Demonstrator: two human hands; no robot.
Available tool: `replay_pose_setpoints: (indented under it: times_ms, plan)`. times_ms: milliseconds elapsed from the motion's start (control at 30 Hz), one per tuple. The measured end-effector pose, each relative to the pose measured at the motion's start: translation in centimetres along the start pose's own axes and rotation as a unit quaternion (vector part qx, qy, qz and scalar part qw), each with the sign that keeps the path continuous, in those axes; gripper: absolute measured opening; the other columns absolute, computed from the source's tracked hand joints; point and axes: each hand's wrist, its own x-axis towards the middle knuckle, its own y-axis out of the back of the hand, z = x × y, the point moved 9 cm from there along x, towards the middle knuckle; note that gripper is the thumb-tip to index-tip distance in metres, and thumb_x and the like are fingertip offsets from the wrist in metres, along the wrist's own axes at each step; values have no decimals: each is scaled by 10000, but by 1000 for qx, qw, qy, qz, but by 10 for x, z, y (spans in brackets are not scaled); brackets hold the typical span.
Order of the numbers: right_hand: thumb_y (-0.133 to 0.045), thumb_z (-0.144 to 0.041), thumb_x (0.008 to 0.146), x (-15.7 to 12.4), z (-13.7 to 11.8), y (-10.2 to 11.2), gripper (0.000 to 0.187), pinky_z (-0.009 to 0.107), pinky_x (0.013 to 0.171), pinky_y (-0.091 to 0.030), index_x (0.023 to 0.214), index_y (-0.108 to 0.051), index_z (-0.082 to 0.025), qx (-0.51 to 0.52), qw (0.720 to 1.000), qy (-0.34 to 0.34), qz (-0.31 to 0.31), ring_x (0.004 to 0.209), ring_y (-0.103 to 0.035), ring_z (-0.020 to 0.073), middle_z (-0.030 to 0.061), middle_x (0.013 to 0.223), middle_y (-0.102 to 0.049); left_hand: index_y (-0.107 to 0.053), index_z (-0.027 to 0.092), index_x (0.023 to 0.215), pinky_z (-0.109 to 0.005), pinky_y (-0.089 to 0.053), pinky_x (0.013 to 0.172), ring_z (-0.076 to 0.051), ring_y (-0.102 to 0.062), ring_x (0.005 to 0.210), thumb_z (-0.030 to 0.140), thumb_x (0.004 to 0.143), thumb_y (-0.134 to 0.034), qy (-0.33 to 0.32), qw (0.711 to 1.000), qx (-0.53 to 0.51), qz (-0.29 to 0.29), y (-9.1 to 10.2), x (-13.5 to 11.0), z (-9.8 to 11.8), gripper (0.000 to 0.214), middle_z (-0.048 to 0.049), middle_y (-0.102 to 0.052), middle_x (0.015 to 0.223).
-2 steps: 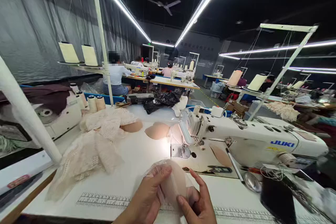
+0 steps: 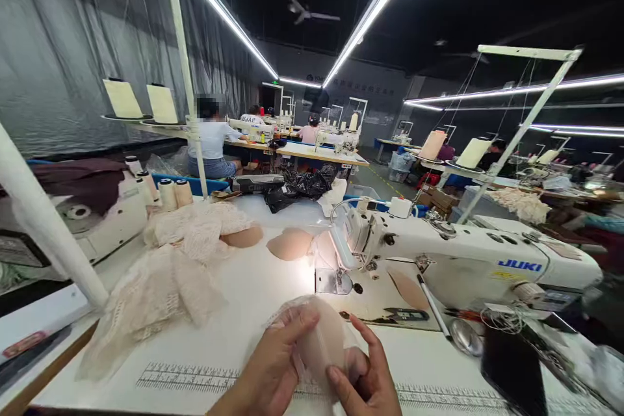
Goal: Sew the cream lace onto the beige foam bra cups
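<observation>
Near the table's front edge, a beige bra cup (image 2: 322, 338) with sheer pale fabric over it is held between my two hands. My left hand (image 2: 280, 354) grips its left side, thumb on top and fingers underneath. My right hand (image 2: 363, 370) pinches the lower right edge with the thumb, while its index finger sticks up apart from the cup. Beyond the hands stands a white sewing machine (image 2: 458, 253) with its lamp lit. Loose beige cups (image 2: 290, 244) lie left of the needle area, and another cup (image 2: 408, 289) rests on the machine bed.
Cream lace fabric (image 2: 166, 286) is heaped on the left. A printed ruler strip (image 2: 188, 376) runs along the front edge. Thread snips (image 2: 407, 314), a small metal bowl (image 2: 465, 337) and a dark flat object (image 2: 514, 367) lie right. Thread cones (image 2: 162, 104) stand on a rack. Other people sit farther back.
The view has shifted slightly, so the table and machine sit a little farther left. The ceiling fan's blades have turned. My hands keep the same hold on the cup.
</observation>
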Motion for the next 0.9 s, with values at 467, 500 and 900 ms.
replay_pose_setpoints:
  times_ms: [467, 500, 900]
  plan:
    - [-577, -90, 1042, 84, -103, -21, 205, 315, 746, -463, 909, -642, -231, -543, 635, 508, -210, 907, -632, 204, 4, 949, -782, -621, 195, 731, -496, -396, 1074, -294, -674, 1113, -47, 690, -667, -239, 435, 737, -460, -88, 18, 18, 250, -20, -750, 1157]
    - [-603, -76, 1018, 92, -98, -20, 194, 311, 738, -463, 907, -645, -229, -547, 632, 505, -216, 924, -642, 203, 2, 974, -791, -627, 190, 733, -474, -425, 1032, -284, -677, 1104, -64, 665, -665, -236, 396, 761, -456, -87, 30, 15, 266, -16, -741, 1181]
    - [-577, 16, 910, 106, -92, -1, 258, 285, 686, -424, 889, -658, -229, -555, 709, 374, -220, 877, -653, 193, 4, 958, -785, -712, 216, 780, -390, -503, 977, -257, -682, 1081, -49, 642, -713, -217, 408, 789, -404, -73, 72, 7, 299, 7, -713, 1232]
